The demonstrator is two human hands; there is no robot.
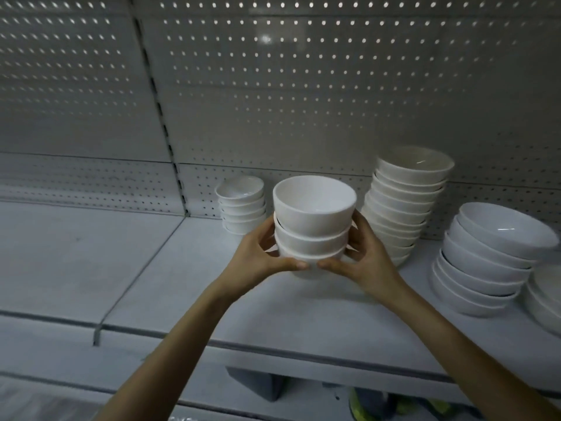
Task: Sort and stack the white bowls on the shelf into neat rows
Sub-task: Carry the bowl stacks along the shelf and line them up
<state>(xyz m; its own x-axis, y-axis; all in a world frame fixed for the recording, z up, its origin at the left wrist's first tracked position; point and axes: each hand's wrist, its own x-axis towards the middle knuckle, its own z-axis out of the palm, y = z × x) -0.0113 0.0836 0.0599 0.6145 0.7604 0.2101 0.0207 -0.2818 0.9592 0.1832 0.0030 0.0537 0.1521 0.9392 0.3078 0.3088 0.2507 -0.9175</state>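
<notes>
A small stack of three white bowls is at the middle of the white shelf. My left hand grips its left side and my right hand grips its right side, thumbs meeting at the lowest bowl. I cannot tell whether the stack rests on the shelf or hangs just above it. Behind to the left stands a short stack of small bowls. A tall leaning stack of bowls stands behind to the right.
A stack of wider shallow bowls sits at the right, with more dishes at the frame's edge. A perforated back panel closes the shelf. A seam divides the shelf from the left section. Something yellow-green lies below.
</notes>
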